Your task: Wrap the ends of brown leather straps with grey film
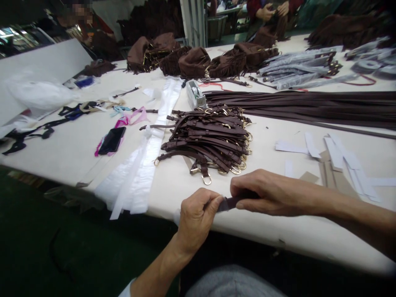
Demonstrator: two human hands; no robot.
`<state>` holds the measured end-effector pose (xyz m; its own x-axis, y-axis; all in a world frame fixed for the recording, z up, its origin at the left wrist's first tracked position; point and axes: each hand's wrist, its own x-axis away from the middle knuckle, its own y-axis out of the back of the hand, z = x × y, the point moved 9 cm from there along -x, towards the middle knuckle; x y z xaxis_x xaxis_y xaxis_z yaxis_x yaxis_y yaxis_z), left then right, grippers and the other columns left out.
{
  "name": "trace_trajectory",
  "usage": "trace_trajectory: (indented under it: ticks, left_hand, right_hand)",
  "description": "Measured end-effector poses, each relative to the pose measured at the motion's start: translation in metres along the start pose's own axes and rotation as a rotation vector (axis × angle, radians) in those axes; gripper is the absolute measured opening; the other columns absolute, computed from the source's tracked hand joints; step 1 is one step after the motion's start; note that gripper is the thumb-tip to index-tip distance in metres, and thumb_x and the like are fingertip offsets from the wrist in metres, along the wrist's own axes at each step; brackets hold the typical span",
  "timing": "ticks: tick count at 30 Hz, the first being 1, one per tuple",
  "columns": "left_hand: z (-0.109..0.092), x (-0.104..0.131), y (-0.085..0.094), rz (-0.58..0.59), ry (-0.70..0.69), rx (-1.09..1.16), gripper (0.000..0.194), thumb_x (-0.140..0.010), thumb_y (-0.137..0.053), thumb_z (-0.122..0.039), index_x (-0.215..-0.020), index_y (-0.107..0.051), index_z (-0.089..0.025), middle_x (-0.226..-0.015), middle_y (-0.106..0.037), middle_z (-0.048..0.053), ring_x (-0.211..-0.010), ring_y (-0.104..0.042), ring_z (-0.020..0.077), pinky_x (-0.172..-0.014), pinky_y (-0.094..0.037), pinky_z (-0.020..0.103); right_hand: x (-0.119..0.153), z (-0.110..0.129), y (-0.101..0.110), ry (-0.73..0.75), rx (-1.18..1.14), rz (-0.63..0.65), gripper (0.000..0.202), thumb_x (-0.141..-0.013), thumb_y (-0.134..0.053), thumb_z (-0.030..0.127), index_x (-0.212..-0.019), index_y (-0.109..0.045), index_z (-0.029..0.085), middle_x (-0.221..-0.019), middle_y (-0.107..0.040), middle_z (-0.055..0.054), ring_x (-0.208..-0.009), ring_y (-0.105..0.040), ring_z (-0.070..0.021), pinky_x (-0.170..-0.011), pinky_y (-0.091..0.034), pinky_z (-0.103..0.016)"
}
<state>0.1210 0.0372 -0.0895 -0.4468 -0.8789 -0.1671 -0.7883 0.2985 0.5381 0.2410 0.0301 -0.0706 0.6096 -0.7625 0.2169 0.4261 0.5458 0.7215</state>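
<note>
Bare forearms (321,200) angle inward, the left hand (198,214) pinching thumb against forefinger near the right hand (258,192), its fingers curled above an extended thumb.

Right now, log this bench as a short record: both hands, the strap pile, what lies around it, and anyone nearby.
Left hand: pinching a dark strap
Right hand: gripping the same strap
Surface: pale table
Strap pile: brown, with gold-coloured metal rings, just beyond the hands
Left of pile: white plastic, then a black phone
Behind pile: tape dispenser
Right of pile: white and tan paper strips
Far side: brown bags
Nearby: a co-worker's hand, top of view
</note>
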Motion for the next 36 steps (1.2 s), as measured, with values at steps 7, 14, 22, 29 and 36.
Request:
trace_trajectory:
  ticks: [7, 14, 22, 29, 36]
  left_hand:
    - [0.012, 0.001, -0.007, 0.130, 0.138, 0.131, 0.022, -0.082, -0.060, -0.031, -0.098, -0.060, -0.017, -0.083, -0.064, 0.002, -0.073, -0.059, 0.0146, -0.069, -0.046, 0.025]
    - [0.017, -0.001, -0.023, 0.274, 0.159, 0.016, 0.014, -0.074, -0.067, -0.024, -0.084, -0.060, -0.017, -0.099, -0.061, 0.005, -0.094, -0.055, 0.0187, -0.080, -0.042, 0.026]
    - [0.027, 0.000, -0.026, 0.355, 0.258, 0.059, 0.015, -0.076, -0.062, -0.028, -0.072, -0.050, -0.019, -0.065, -0.050, -0.006, -0.063, -0.046, 0.0101, -0.056, -0.032, 0.020]
    - [0.009, 0.002, -0.036, 0.412, 0.100, 0.051, 0.009, -0.082, -0.054, -0.025, -0.081, -0.059, -0.017, -0.081, -0.062, 0.000, -0.076, -0.055, 0.0151, -0.066, -0.038, 0.022]
    - [0.027, 0.003, -0.032, 0.471, 0.223, -0.124, 0.025, -0.082, -0.055, -0.042, -0.075, -0.059, -0.018, -0.064, -0.055, -0.002, -0.062, -0.050, 0.0141, -0.054, -0.033, 0.022]
  right_hand:
    - [-0.002, 0.029, 0.009, 0.100, 0.238, -0.074, 0.006, -0.083, -0.049, 0.013, -0.081, -0.053, 0.018, -0.073, -0.056, -0.001, -0.064, -0.049, -0.0121, -0.057, -0.030, -0.024]
    - [0.000, 0.042, 0.001, 0.235, 0.364, -0.091, 0.014, -0.087, -0.043, 0.007, -0.088, -0.052, 0.018, -0.075, -0.055, -0.001, -0.064, -0.047, -0.0134, -0.056, -0.029, -0.025]
    - [0.010, 0.062, -0.016, 0.420, 0.627, -0.112, 0.015, -0.089, -0.038, 0.011, -0.085, -0.052, 0.017, -0.073, -0.055, -0.003, -0.062, -0.043, -0.0175, -0.056, -0.031, -0.031]
    - [-0.011, 0.057, -0.022, 0.390, 0.575, -0.043, 0.007, -0.088, -0.048, 0.016, -0.085, -0.053, 0.017, -0.078, -0.060, -0.003, -0.066, -0.049, -0.0173, -0.056, -0.030, -0.030]
    - [-0.020, 0.024, -0.009, 0.212, 0.382, 0.070, 0.014, -0.090, -0.051, 0.029, -0.081, -0.055, 0.018, -0.068, -0.059, 0.000, -0.060, -0.051, -0.0129, -0.053, -0.028, -0.025]
